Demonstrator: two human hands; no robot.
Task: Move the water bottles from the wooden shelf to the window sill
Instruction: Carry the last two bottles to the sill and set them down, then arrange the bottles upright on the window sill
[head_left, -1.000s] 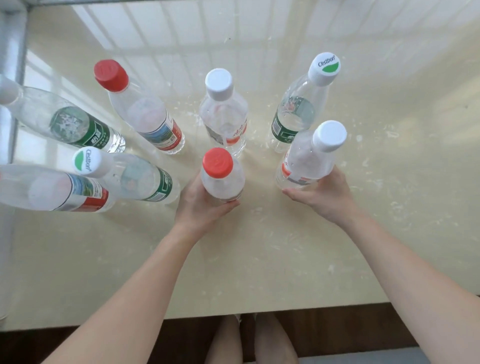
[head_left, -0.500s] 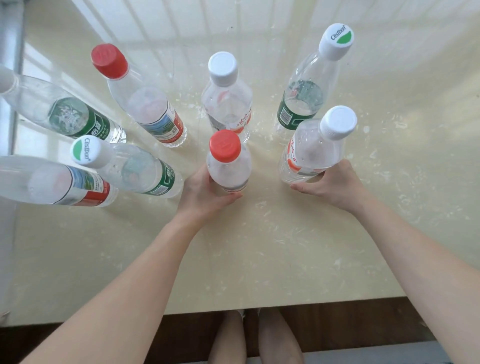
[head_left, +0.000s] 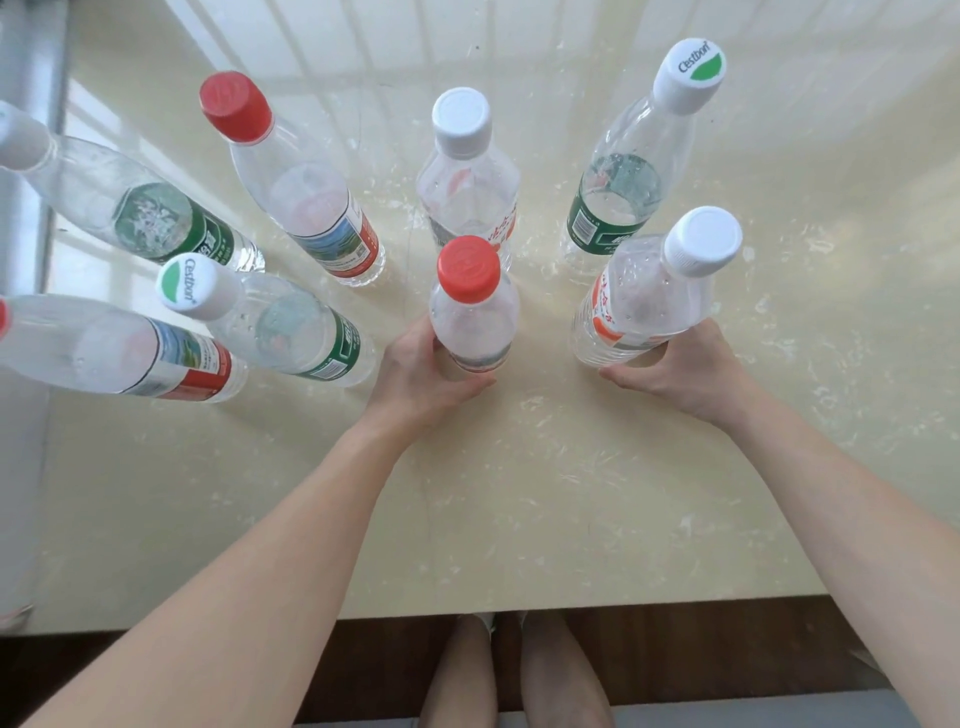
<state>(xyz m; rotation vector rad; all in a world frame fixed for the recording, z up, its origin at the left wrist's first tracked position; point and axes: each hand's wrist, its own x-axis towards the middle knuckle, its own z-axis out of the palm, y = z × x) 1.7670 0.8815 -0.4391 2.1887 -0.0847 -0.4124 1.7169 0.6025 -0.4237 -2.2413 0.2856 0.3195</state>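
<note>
Left forearm extended from 7 o'clock toward centre, bare. Left hand wrapped round lower body of red-capped bottle; thumb laid across near side, fingers mostly hidden behind. Right forearm extended from 4 o'clock, bare. Right hand, at 3 o'clock of left hand, curled round base of white-capped bottle; thumb pointed toward 9 o'clock. Bare lower legs seen at 6 o'clock.

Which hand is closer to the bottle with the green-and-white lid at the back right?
Right. The right hand grips a white-capped bottle just in front of the green-lidded bottle. The left hand grips a red-capped bottle farther to the left.
</note>
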